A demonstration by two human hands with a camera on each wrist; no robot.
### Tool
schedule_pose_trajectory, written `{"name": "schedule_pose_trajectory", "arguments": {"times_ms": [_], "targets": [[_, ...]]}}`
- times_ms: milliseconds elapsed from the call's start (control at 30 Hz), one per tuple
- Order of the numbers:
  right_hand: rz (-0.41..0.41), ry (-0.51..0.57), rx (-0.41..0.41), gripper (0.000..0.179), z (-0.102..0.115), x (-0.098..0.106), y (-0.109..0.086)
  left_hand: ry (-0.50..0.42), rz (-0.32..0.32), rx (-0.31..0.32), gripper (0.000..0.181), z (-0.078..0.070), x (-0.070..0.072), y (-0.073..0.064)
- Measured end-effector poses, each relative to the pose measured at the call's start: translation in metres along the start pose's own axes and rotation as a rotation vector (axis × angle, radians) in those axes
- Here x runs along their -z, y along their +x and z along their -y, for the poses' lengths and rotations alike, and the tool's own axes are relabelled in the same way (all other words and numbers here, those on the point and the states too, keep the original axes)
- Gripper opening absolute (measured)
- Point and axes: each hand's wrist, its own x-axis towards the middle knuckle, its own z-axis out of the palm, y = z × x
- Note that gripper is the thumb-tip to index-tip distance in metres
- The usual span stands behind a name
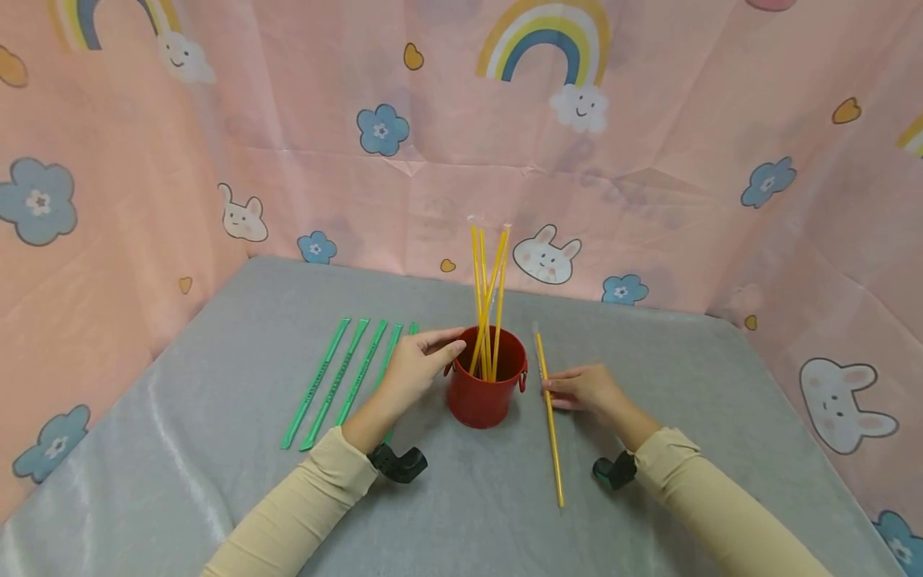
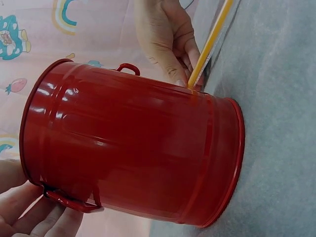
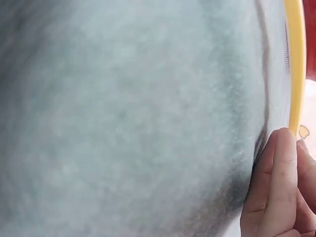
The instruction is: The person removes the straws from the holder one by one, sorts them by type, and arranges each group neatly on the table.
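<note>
A small red metal bucket [image 1: 479, 402] stands upright on the grey cloth, and several yellow wrapped straws [image 1: 501, 304] lean inside it. My left hand [image 1: 413, 367] holds the bucket's left side at the rim; in the left wrist view its fingers [image 2: 42, 215] lie by the small side handle. To the right of the bucket, my right hand [image 1: 590, 389] pinches another yellow straw [image 1: 552, 437] in a clear wrapper. That straw's upper end tilts slightly left. In the right wrist view, the fingertips press against the straw [image 3: 296, 64], part of which is out of frame.
Several green wrapped straws [image 1: 315, 385] lie in a slanted row left of the bucket, some partly hidden behind my left hand and arm. Grey cloth [image 1: 476, 513] covers the table. A pink patterned curtain [image 1: 447, 192] hangs around its back and sides.
</note>
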Motion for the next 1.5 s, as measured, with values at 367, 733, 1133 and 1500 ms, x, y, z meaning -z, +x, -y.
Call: {"name": "schedule_pose_trajectory", "arguments": {"times_ms": [367,733,1133,1500], "targets": [[-0.021,-0.013,-0.038,0.035,0.001,-0.002,0.002,-0.001,0.000,-0.014,0.033,0.002,0.000,0.001],[-0.051,-0.134,-0.036,0.032,0.005,-0.006,0.004,0.002,0.001,-0.007,0.034,0.002,0.000,0.002],[-0.078,-0.161,0.020,0.030,0.003,-0.004,0.004,0.004,-0.004,-0.010,0.033,0.003,0.000,0.002],[-0.147,-0.161,0.115,0.035,0.022,0.001,-0.003,-0.005,0.001,-0.009,0.034,0.002,0.000,0.002]]}}
